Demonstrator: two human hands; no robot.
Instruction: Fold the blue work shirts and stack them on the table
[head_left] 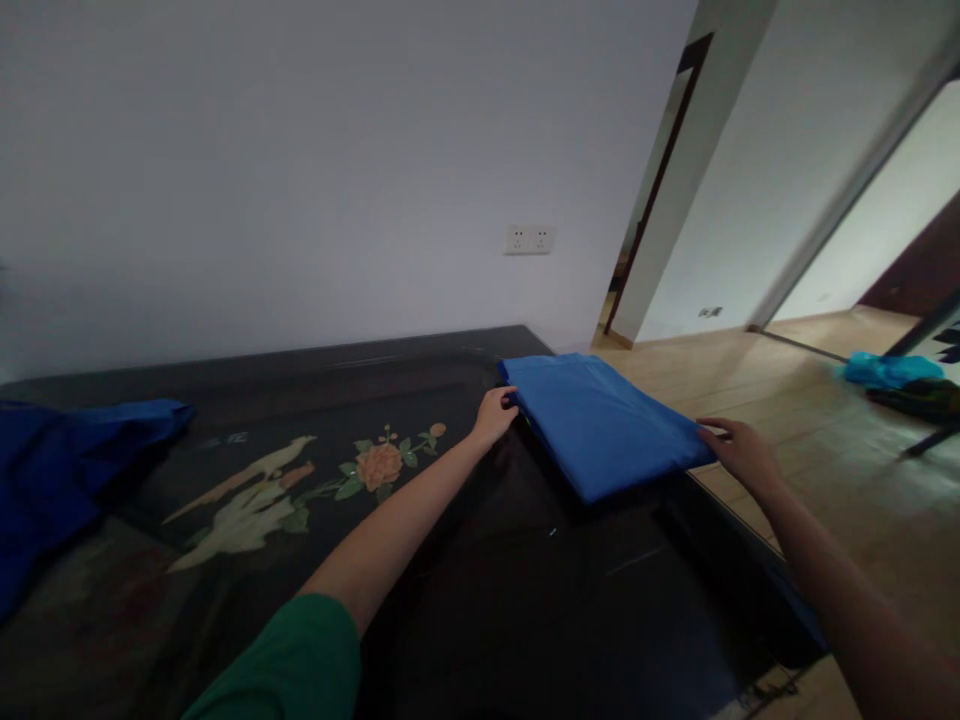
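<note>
A blue folded cloth (600,420), flat and roughly square, lies at the right end of a dark glossy table (465,600). My left hand (496,414) is closed on its left edge, fingertips partly hidden by the fabric. At the opposite corner, my right hand (739,452) pinches the cloth's right edge between thumb and fingers. That right corner reaches out to the table's edge.
A crumpled darker blue cloth (67,460) lies at the table's left. Flowers and birds decorate the tabletop. Behind it rises a white wall with a double socket (529,239). A bright blue plastic bag (892,370) rests on the wooden floor at right.
</note>
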